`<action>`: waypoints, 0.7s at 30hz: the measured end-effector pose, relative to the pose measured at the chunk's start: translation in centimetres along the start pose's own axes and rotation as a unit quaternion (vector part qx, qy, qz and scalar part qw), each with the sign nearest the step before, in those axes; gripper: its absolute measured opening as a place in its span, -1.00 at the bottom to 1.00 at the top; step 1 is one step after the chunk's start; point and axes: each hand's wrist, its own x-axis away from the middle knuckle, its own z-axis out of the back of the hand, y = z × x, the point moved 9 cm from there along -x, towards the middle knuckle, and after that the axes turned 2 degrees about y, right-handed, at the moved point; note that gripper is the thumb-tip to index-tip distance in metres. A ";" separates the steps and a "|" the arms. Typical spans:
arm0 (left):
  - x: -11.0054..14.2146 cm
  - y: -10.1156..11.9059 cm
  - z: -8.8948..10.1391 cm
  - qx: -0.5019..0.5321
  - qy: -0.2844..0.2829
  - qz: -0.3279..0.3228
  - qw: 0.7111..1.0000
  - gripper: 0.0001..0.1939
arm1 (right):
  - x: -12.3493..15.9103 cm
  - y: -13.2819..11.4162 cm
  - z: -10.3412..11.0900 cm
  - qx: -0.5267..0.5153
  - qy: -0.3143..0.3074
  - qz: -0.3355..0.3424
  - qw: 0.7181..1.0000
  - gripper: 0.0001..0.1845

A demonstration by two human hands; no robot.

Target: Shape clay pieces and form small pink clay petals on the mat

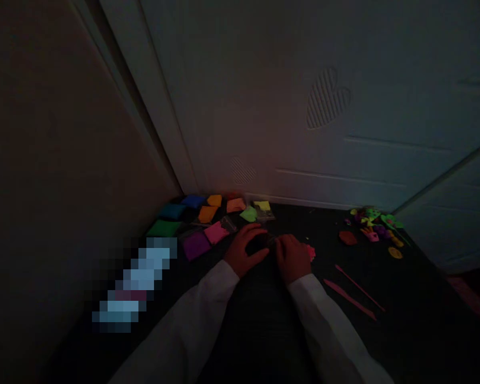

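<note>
In the dim head view, my left hand [245,252] is over the dark tabletop. Its thumb and fingers curve apart around a dark gap where I can make out no object. Close beside it, my right hand [294,259] has its fingers bent together and pressed down. Whatever they grip, if anything, is hidden. A bright pink lump with a bumpy edge [311,253] shows just past the right hand's outer side. To the right lie two pink modelling tools, a flat knife-like one [350,300] and a thin stick [360,288].
Packets of coloured clay, including purple [196,245], pink [216,233], green [165,229] and orange [208,214], line the back left. A blurred bright screen-like patch [138,282] lies left. Small colourful clay shapes [378,224] and a reddish-brown lump [348,238] sit right. A white panel [272,117] rises behind.
</note>
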 end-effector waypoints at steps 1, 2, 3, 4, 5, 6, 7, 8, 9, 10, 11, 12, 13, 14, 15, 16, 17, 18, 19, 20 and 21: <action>0.0 -0.7 0.5 0.052 0.019 0.038 0.998 -0.64 | -0.1 0.1 0.2 -0.027 0.006 0.011 1.000 -0.78; 0.0 -1.6 1.2 0.103 0.053 0.084 0.990 -0.63 | -0.2 0.1 0.4 -0.055 0.012 0.021 0.998 -0.78; 0.1 -2.5 1.3 0.146 0.062 0.124 0.979 -0.58 | -0.2 0.0 0.5 -0.086 0.015 0.031 0.996 -0.79; 0.2 -3.2 1.1 0.189 0.061 0.164 0.966 -0.54 | -0.2 -0.1 0.7 -0.120 0.016 0.038 0.992 -0.79; 0.3 -3.8 0.6 0.230 0.047 0.201 0.951 -0.52 | -0.1 -0.2 0.8 -0.155 0.018 0.041 0.987 -0.80; 0.5 -4.2 -0.1 0.270 0.025 0.235 0.934 -0.51 | 0.0 -0.2 0.9 -0.191 0.021 0.040 0.981 -0.80; 0.7 -4.4 -0.7 0.309 0.011 0.263 0.914 -0.53 | 0.1 -0.2 1.3 -0.223 0.033 0.033 0.974 -0.79; 0.8 -4.6 -1.1 0.346 0.010 0.286 0.894 -0.57 | 0.2 0.0 1.8 -0.250 0.054 0.021 0.966 -0.78; 1.0 -4.7 -1.2 0.378 0.025 0.303 0.874 -0.61 | 0.3 0.1 2.3 -0.268 0.078 0.013 0.960 -0.76; 1.2 -4.9 -1.1 0.402 0.053 0.315 0.858 -0.63 | 0.5 0.0 2.9 -0.276 0.099 0.012 0.956 -0.74; 1.3 -5.0 -0.8 0.419 0.084 0.320 0.845 -0.65 | 0.7 -0.2 3.4 -0.276 0.113 0.019 0.954 -0.74; 1.5 -5.0 -0.6 0.432 0.106 0.323 0.835 -0.65 | 0.8 -0.6 3.7 -0.271 0.118 0.030 0.955 -0.75; 1.6 -5.0 -0.6 0.443 0.117 0.325 0.827 -0.65 | 1.0 -1.0 3.8 -0.264 0.114 0.044 0.957 -0.76; 1.7 -5.0 -0.7 0.453 0.118 0.328 0.821 -0.65 | 1.0 -1.4 3.8 -0.258 0.106 0.054 0.959 -0.74; 1.8 -4.9 -0.9 0.463 0.113 0.332 0.814 -0.66 | 1.1 -1.6 3.7 -0.256 0.101 0.057 0.960 -0.73; 1.9 -4.9 -1.2 0.473 0.106 0.336 0.807 -0.67 | 1.1 -1.6 3.6 -0.257 0.100 0.056 0.960 -0.74; 1.9 -4.9 -1.4 0.480 0.097 0.343 0.802 -0.68 | 1.0 -1.6 3.5 -0.262 0.102 0.054 0.958 -0.78; 2.0 -5.0 -1.7 0.483 0.086 0.348 0.799 -0.69 | 0.9 -1.5 3.5 -0.269 0.105 0.051 0.956 -0.84; 2.0 -4.9 -1.9 0.482 0.075 0.350 0.800 -0.70 | 0.9 -1.4 3.4 -0.276 0.106 0.050 0.954 -0.89; 1.9 -4.9 -2.0 0.479 0.063 0.349 0.803 -0.69 | 0.8 -1.3 3.4 -0.282 0.106 0.049 0.952 -0.92; 1.8 -4.8 -2.1 0.475 0.054 0.344 0.808 -0.69 | 0.7 -1.2 3.3 -0.288 0.105 0.049 0.951 -0.93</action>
